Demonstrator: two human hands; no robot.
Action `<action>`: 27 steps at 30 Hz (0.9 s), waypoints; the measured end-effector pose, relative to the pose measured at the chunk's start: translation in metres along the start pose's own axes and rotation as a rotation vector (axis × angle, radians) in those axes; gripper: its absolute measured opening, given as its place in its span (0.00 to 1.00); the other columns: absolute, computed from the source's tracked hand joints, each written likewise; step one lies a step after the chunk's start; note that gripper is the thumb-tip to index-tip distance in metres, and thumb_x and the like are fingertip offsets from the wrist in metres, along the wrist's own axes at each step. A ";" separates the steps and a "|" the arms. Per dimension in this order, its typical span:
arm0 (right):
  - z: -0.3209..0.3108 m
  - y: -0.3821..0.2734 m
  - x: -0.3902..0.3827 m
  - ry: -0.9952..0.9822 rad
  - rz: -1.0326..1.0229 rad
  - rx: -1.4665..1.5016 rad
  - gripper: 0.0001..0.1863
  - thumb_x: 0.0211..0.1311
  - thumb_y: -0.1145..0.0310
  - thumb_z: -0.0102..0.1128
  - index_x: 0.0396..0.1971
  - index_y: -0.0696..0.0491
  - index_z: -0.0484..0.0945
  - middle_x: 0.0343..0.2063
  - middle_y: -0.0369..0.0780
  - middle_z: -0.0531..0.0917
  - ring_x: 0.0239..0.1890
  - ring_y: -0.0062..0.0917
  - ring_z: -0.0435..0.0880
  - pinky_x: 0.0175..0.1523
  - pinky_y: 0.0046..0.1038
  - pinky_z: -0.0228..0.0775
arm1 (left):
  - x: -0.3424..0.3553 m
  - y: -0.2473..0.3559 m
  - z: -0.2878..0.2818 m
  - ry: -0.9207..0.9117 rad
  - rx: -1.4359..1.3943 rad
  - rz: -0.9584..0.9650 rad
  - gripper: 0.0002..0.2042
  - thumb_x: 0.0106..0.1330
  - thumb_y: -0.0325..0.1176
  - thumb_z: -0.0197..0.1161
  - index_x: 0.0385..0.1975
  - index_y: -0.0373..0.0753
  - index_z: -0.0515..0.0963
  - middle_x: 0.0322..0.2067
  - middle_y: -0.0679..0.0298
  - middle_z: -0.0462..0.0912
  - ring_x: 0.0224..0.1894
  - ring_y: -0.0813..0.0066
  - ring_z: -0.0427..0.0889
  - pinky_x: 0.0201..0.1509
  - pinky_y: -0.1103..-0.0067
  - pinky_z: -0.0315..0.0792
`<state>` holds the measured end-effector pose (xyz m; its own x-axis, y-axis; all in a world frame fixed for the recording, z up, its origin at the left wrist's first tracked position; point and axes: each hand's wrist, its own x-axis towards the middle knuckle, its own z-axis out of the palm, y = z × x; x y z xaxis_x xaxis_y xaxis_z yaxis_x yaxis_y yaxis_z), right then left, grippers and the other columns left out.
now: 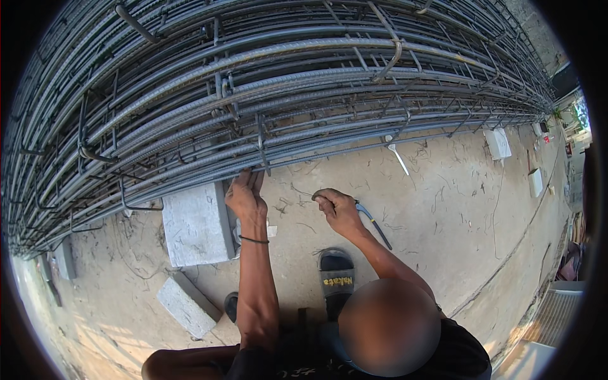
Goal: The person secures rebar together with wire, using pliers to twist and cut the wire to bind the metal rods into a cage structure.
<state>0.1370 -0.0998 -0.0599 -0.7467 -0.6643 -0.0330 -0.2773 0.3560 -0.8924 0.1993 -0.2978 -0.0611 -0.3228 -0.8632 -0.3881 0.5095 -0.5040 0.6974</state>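
My left hand (247, 195) reaches up to the lowest bars of a large steel rebar cage (297, 142). Its fingers are close together, and the bars hide the tips, so what they pinch cannot be made out. To its right, lower than the bars, my right hand (338, 210) is closed with thumb and forefinger pinched. A thin dark wire (301, 190) runs left from those fingertips. Pliers with blue and dark handles (378, 229) stick out behind the right hand, apparently held in its palm; their jaws are hidden.
A pale block (196, 225) stands beneath the bars beside my left arm, with another tilted block (188, 305) nearer me. Scraps of wire litter the concrete floor (456, 215). A white plastic spoon-like item (399, 157) lies by the cage. More blocks (498, 144) sit at the right.
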 end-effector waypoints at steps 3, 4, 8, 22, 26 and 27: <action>-0.008 0.003 0.012 0.082 -0.073 -0.082 0.06 0.59 0.77 0.55 0.37 0.55 0.77 0.30 0.45 0.81 0.29 0.38 0.80 0.35 0.33 0.71 | -0.007 0.000 -0.005 -0.005 0.106 -0.053 0.08 0.59 0.22 0.56 0.34 0.21 0.73 0.35 0.47 0.79 0.35 0.57 0.83 0.41 0.69 0.84; -0.011 -0.005 0.019 0.089 -0.141 -0.133 0.06 0.59 0.77 0.55 0.37 0.55 0.77 0.30 0.45 0.81 0.29 0.38 0.80 0.35 0.33 0.72 | -0.009 0.004 -0.008 -0.017 0.122 -0.060 0.08 0.59 0.22 0.57 0.33 0.21 0.73 0.35 0.47 0.79 0.35 0.56 0.83 0.42 0.68 0.83; -0.015 -0.023 0.042 0.102 -0.408 -0.344 0.13 0.54 0.81 0.53 0.41 0.57 0.76 0.33 0.48 0.80 0.35 0.39 0.79 0.41 0.36 0.72 | -0.012 0.008 -0.012 -0.043 0.182 -0.099 0.10 0.60 0.25 0.57 0.34 0.23 0.73 0.35 0.46 0.79 0.37 0.53 0.83 0.43 0.65 0.83; 0.008 -0.029 0.063 0.073 -0.819 -0.863 0.20 0.46 0.78 0.55 0.44 0.54 0.77 0.35 0.39 0.73 0.39 0.33 0.72 0.46 0.33 0.71 | -0.024 0.002 -0.010 -0.019 0.340 -0.114 0.10 0.63 0.30 0.51 0.32 0.28 0.72 0.34 0.51 0.80 0.38 0.61 0.82 0.42 0.66 0.82; 0.001 -0.028 0.062 -0.019 -0.829 -0.895 0.20 0.47 0.78 0.55 0.44 0.52 0.76 0.38 0.38 0.72 0.41 0.32 0.70 0.49 0.32 0.70 | -0.017 -0.004 -0.027 -0.131 0.276 -0.073 0.09 0.62 0.30 0.53 0.29 0.30 0.75 0.32 0.56 0.81 0.34 0.69 0.81 0.40 0.69 0.81; 0.003 -0.027 0.062 -0.014 -0.840 -0.901 0.20 0.47 0.78 0.55 0.44 0.52 0.76 0.38 0.38 0.72 0.41 0.32 0.70 0.49 0.32 0.69 | -0.011 -0.008 -0.033 -0.140 0.253 -0.049 0.08 0.61 0.29 0.54 0.29 0.30 0.77 0.31 0.58 0.81 0.33 0.71 0.81 0.38 0.71 0.81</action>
<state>0.0998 -0.1529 -0.0394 -0.1303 -0.9111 0.3911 -0.9905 0.1375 -0.0099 0.2250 -0.2848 -0.0820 -0.4582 -0.8169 -0.3503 0.2814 -0.5072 0.8146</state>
